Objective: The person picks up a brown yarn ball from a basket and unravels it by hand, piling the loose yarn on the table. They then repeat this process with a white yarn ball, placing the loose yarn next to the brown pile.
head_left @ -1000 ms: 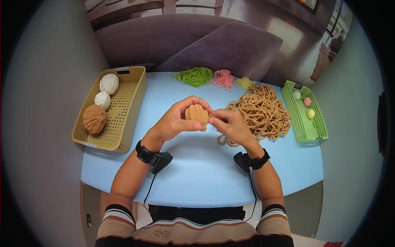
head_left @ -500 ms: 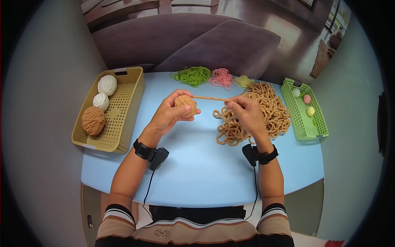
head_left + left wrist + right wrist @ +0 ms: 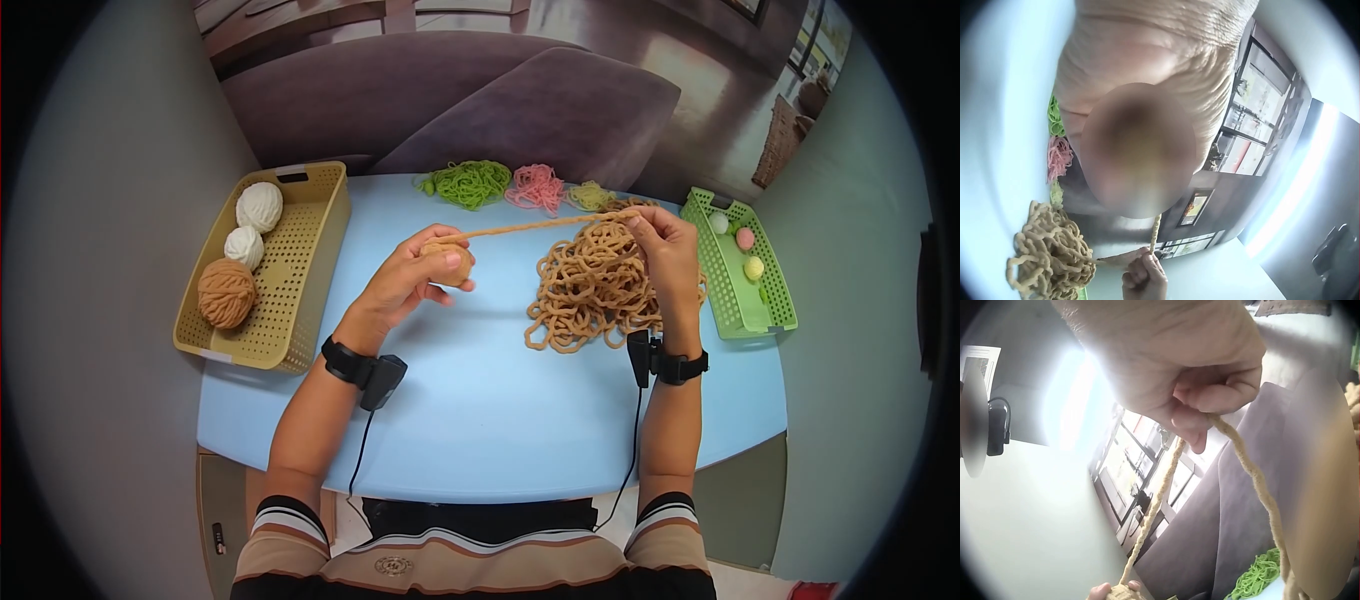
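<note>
My left hand (image 3: 405, 277) grips a small ball of tan yarn (image 3: 452, 265), thumb across its front. From the ball a taut strand (image 3: 540, 227) runs rightward to my right hand (image 3: 668, 245), which pinches it above the pile. The right wrist view shows curled fingers on the strand (image 3: 1155, 509), with a slacker length (image 3: 1254, 472) hanging down the other side. A loose heap of tan yarn (image 3: 590, 290) lies on the table below and left of the right hand. In the left wrist view a blurred patch hides much of the left hand (image 3: 1147, 50).
On the left a tan basket (image 3: 312, 270) holds two white yarn balls (image 3: 260, 207) and a brown one (image 3: 227, 293). Green yarn (image 3: 470, 185), pink yarn (image 3: 537, 188) and pale yellow yarn (image 3: 590, 196) lie along the back. A green basket (image 3: 735, 318) with small balls stands at right.
My right hand has moved from beside the ball out to the right and back, drawing the strand long between both hands. The left hand with the ball has shifted slightly left.
</note>
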The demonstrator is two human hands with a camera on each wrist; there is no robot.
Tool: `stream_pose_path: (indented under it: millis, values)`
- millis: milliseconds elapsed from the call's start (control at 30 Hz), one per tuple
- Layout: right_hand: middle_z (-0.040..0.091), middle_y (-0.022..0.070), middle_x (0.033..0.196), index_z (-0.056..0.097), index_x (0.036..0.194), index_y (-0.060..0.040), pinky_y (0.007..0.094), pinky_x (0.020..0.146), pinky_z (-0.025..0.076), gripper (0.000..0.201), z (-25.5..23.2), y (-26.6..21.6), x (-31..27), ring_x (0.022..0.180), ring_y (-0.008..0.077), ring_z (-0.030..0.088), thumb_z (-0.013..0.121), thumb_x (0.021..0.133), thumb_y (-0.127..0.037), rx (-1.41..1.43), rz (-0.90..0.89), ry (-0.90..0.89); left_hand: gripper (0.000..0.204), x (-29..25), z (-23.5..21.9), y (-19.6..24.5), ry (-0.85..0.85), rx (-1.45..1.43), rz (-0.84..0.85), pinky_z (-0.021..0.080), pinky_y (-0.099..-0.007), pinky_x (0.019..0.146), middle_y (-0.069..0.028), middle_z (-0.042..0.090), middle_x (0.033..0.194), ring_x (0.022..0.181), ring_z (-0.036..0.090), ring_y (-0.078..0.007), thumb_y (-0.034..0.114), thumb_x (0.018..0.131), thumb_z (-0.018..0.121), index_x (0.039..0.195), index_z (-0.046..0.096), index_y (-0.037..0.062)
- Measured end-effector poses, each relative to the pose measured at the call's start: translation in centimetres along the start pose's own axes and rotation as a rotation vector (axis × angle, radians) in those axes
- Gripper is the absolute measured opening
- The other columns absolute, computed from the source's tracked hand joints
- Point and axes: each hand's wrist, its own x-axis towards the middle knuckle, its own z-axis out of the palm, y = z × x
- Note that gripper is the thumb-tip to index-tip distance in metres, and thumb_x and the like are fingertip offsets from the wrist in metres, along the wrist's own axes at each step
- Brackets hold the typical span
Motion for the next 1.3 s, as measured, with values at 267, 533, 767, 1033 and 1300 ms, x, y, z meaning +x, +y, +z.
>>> stream_pose_path:
  millis: [267, 533, 767, 1033, 1300]
  values:
    - [0.060, -0.0047, 0.072, 0.073, 0.104, 0.0043, 0.0200, 0.052, 0.035, 0.018, -1.5, 0.3, 0.4, 0.059, 0.0018, 0.045, 0.065, 0.096, -0.010, 0.037, 0.019, 0.130, 0.030, 0.6, -0.9, -0.7, 0.118, -0.128, 0.036, 0.065, -0.0315, 0.070, -0.0088, 0.062, 0.108, 0.102, 0.071, -0.0251, 0.025, 0.091, 0.069, 0.114, 0.057, 0.0086]
    - [0.066, 0.0001, 0.078, 0.072, 0.109, 0.0038, 0.0220, 0.059, 0.044, 0.021, -3.7, 1.4, 1.0, 0.062, 0.0055, 0.052, 0.067, 0.095, -0.011, -0.050, -0.003, 0.076, 0.031, 0.9, -1.8, -0.6, 0.311, -0.190, 0.164, 0.064, -0.0296, 0.075, -0.0129, 0.064, 0.110, 0.099, 0.070, -0.0245, 0.022, 0.094, 0.064, 0.119, 0.055, 0.0064]
    - [0.063, 0.0176, 0.125, 0.045, 0.148, -0.0036, 0.0330, 0.069, 0.054, 0.073, 4.6, -1.3, -2.5, 0.071, 0.0184, 0.063, 0.077, 0.083, -0.012, -0.277, -0.059, -0.513, 0.034, 0.1, 1.3, 0.0, 0.006, -0.196, 0.115, 0.064, -0.0314, 0.075, -0.0142, 0.063, 0.112, 0.100, 0.070, -0.0257, 0.025, 0.095, 0.063, 0.120, 0.053, 0.0058]
    - [0.058, -0.0005, 0.064, 0.072, 0.112, -0.0016, 0.0275, 0.054, 0.043, 0.025, 7.7, 0.6, -4.1, 0.057, 0.0084, 0.053, 0.067, 0.096, -0.021, -0.021, 0.025, -0.636, 0.036, -0.7, 2.3, 0.5, -0.049, -0.131, 0.093, 0.063, -0.0293, 0.072, -0.0105, 0.061, 0.107, 0.098, 0.070, -0.0218, 0.025, 0.091, 0.071, 0.118, 0.054, 0.0079]
    - [0.045, -0.0080, 0.059, 0.073, 0.097, 0.0000, 0.0218, 0.047, 0.029, 0.027, 4.4, -0.1, -2.0, 0.051, 0.0018, 0.038, 0.062, 0.101, -0.024, 0.129, 0.113, -0.295, 0.038, 0.1, 0.7, -0.9, 0.008, 0.015, 0.025, 0.060, -0.0280, 0.071, -0.0060, 0.062, 0.105, 0.095, 0.068, -0.0174, 0.026, 0.087, 0.075, 0.116, 0.057, 0.0093]
